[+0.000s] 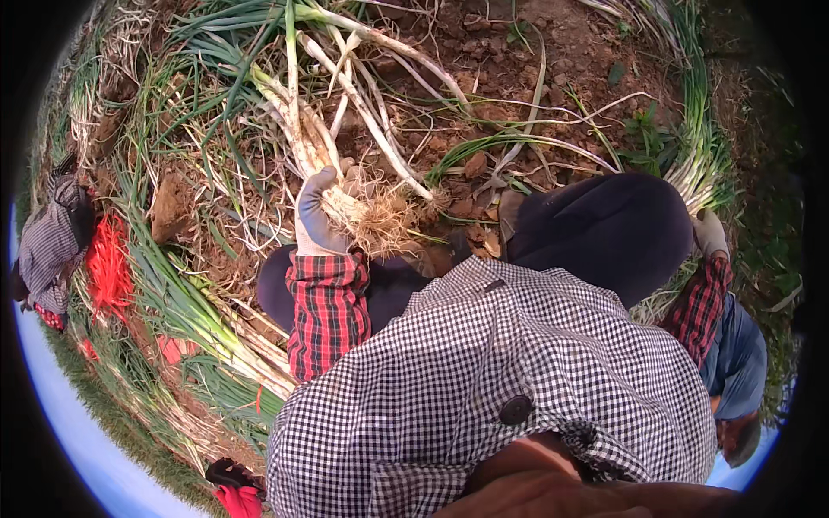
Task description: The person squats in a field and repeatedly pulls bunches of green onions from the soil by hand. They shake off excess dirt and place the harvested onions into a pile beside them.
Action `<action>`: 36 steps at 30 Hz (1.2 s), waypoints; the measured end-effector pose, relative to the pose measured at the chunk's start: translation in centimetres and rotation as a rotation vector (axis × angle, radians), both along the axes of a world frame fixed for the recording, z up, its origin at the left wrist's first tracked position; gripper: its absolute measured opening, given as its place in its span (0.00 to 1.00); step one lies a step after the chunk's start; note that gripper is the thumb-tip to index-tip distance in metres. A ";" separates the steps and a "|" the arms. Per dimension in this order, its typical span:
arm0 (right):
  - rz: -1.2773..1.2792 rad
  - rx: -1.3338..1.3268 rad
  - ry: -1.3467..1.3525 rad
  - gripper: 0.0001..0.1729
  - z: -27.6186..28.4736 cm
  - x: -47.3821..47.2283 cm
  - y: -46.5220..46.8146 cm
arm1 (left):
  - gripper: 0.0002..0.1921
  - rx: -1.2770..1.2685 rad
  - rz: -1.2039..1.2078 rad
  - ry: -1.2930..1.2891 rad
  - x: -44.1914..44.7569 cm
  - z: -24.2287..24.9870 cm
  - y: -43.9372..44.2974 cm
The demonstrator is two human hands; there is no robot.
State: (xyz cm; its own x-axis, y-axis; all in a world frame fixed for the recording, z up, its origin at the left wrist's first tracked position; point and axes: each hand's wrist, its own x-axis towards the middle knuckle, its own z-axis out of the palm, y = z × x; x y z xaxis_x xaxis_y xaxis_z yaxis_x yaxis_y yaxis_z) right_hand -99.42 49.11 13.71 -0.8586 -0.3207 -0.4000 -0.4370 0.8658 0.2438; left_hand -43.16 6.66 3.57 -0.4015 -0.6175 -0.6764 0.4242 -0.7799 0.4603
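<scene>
My left hand, in a pale work glove with a grey-blue thumb, grips a bunch of green onions just above the roots. The shaggy tan roots point towards my lap, and the green leaves fan out to the far left. A few loose onion stalks lie beside the bunch on the soil. Out past my knee on the right, my gloved right hand is at the pale lower ends of a row of green onions. Whether its fingers close on them is hard to see.
Reddish cloddy soil lies before me, strewn with loose stalks. More green onions lie at my left, near red twine. One person is at far left, another behind on the right. Red cloth shows at lower left.
</scene>
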 end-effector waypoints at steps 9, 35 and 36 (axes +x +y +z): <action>0.539 -0.514 -1.134 0.28 -3.0 17.6 -41.6 | 0.17 -0.015 0.043 0.297 3.6 2.5 0.2; 0.585 -0.938 -1.475 0.31 -9.5 38.8 -42.3 | 0.13 -0.362 0.038 -0.035 4.1 -1.0 2.4; 0.874 -0.931 -1.243 0.30 -9.0 39.1 -42.4 | 0.11 -0.259 0.054 0.055 4.3 -1.3 2.4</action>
